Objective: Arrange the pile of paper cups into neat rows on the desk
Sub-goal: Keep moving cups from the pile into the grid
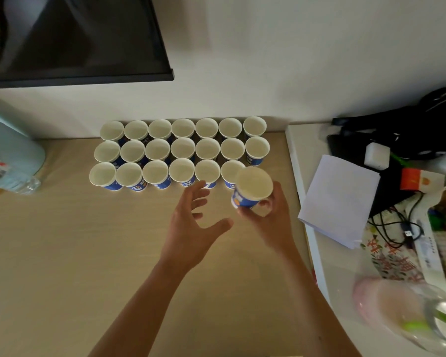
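Right hand (267, 215): grips one blue paper cup (251, 188) — at near row's right end.
Left hand (193, 222): fingers spread, holding nothing.
Cup rows (180, 153): three rows on surface (75, 240) — upright.

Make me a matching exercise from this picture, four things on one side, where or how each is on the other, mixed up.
Things:
1 right hand
2 left hand
3 stack of white paper
4 dark screen

States:
A open, holding nothing
B on the white side table
C grips a paper cup
D at the wall, far left

Pairs: 1-C, 2-A, 3-B, 4-D
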### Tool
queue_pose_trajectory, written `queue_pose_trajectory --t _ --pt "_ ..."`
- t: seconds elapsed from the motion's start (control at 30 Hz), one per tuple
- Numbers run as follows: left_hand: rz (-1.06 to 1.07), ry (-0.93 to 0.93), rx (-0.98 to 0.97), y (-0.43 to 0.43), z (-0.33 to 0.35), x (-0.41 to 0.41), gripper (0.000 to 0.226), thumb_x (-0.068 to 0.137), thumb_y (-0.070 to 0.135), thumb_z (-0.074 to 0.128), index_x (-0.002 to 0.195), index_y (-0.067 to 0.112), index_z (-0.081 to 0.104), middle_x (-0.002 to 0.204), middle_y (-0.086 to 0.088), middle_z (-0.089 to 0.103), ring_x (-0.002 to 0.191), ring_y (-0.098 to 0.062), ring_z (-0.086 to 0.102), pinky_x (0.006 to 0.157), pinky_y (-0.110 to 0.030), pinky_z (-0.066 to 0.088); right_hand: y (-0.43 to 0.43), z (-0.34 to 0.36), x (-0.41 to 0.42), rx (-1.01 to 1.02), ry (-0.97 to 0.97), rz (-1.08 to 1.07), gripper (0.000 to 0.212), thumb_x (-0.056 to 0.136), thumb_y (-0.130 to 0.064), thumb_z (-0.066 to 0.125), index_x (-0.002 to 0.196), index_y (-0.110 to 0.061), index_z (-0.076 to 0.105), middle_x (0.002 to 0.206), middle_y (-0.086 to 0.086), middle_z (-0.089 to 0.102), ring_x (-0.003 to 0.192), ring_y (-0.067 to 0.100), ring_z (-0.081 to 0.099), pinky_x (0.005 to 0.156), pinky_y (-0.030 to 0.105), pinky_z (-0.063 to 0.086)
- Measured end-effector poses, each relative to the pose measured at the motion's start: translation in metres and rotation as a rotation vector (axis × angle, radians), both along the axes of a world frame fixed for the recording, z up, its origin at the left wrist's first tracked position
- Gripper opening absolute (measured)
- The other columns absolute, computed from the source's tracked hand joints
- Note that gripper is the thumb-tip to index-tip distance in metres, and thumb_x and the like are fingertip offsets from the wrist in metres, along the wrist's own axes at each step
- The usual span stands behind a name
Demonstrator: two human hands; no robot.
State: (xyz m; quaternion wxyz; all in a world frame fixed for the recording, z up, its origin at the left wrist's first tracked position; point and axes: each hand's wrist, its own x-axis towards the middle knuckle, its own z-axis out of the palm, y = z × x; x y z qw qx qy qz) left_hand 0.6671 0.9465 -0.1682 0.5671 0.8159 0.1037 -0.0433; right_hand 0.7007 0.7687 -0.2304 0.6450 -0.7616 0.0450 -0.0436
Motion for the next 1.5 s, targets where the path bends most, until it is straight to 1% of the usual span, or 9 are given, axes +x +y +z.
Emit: queue_pose_trajectory --t 0.13,0.3,0.53,0.73,0.9,1.1,1.2,1.33,1.5 --pt "0.086 0.036 -0.008 0.008 -0.007 -0.007 0.081 0.068 0.027 0.094 0.136 0.029 0.051 0.127 0.015 0.063 0.116 -0.001 0.060 0.093 -0.029 0.052 -0.010 -0.032 0.030 -0.046 0.078 -0.239 0.063 0.067 -0.003 0.087 0.121 -0.015 0.055 0.105 -0.020 0.063 0.091 0.000 0.064 0.075 0.021 0.054" --pt "0.133 0.073 -0.010 0.016 -0.013 -0.016 0.074 0.072 0.018 0.090 0.135 0.027 0.053 0.127 0.014 0.064 0.115 -0.002 0.061 0.092 -0.029 0.053 -0.018 -0.076 0.064 -0.193 0.150 -0.281 0.062 0.068 -0.007 0.086 0.119 -0.011 0.052 0.102 -0.012 0.061 0.089 0.009 0.060 0.080 0.038 0.055" --pt "0.180 0.100 -0.034 0.026 -0.018 -0.021 0.069 0.072 0.018 0.090 0.131 0.028 0.055 0.125 0.014 0.065 0.114 -0.003 0.062 0.087 -0.024 0.051 -0.020 -0.107 0.085 -0.297 0.202 -0.230 0.063 0.070 -0.009 0.086 0.120 -0.012 0.049 0.107 -0.006 0.060 0.093 0.018 0.060 0.082 0.040 0.054" --pt "0.212 0.107 -0.054 0.029 -0.018 -0.023 0.073 0.061 0.037 0.083 0.128 0.029 0.056 0.123 0.014 0.066 0.111 0.000 0.063 0.083 -0.022 0.051 -0.019 -0.113 0.092 -0.301 0.206 -0.226 0.063 0.071 -0.012 0.088 0.121 -0.013 0.050 0.109 -0.006 0.061 0.098 0.019 0.062 0.082 0.038 0.054" --pt "0.214 0.126 -0.051 0.029 -0.019 -0.028 0.069 0.071 0.024 0.092 0.130 0.027 0.056 0.123 0.013 0.066 0.112 -0.002 0.063 0.083 -0.022 0.051 -0.018 -0.114 0.093 -0.315 0.212 -0.220 0.067 0.070 -0.010 0.088 0.124 -0.015 0.049 0.116 0.000 0.064 0.103 0.023 0.064 0.085 0.039 0.054" --pt "0.246 0.114 -0.069 0.027 -0.019 -0.033 0.070 0.069 0.026 0.091 0.129 0.027 0.057 0.121 0.012 0.067 0.111 -0.001 0.063 0.084 -0.026 0.053 -0.019 -0.114 0.080 -0.247 0.229 -0.236 0.082 0.068 0.002 0.084 0.138 -0.017 0.045 0.126 -0.009 0.056 0.111 0.012 0.058 0.096 0.037 0.053" --pt "0.275 0.107 -0.096 0.025 -0.016 -0.037 0.067 0.072 0.021 0.091 0.129 0.025 0.057 0.121 0.012 0.066 0.111 -0.003 0.063 0.087 -0.030 0.055 -0.017 -0.111 0.059 -0.235 0.260 -0.307 0.086 0.071 0.001 0.082 0.145 -0.012 0.039 0.137 0.004 0.055 0.124 0.019 0.054 0.103 0.044 0.049" --pt "0.294 0.101 -0.130 0.028 -0.009 -0.046 0.063 0.075 0.016 0.089 0.130 0.023 0.057 0.122 0.010 0.066 0.113 -0.005 0.063 0.091 -0.034 0.056 0.001 -0.094 0.016 -0.148 0.252 -0.396 0.079 0.076 0.004 0.077 0.145 -0.006 0.040 0.137 0.014 0.054 0.123 0.025 0.055 0.100 0.048 0.050" --pt "0.358 0.053 -0.163 0.056 0.004 -0.068 0.057 0.072 0.027 0.084 0.123 0.027 0.058 0.119 0.006 0.067 0.113 -0.011 0.064 0.082 -0.023 0.054 0.055 -0.062 -0.042 -0.003 0.237 -0.323 0.070 0.080 0.005 0.072 0.142 -0.008 0.041 0.131 0.013 0.058 0.117 0.023 0.059 0.100 0.050 0.052"
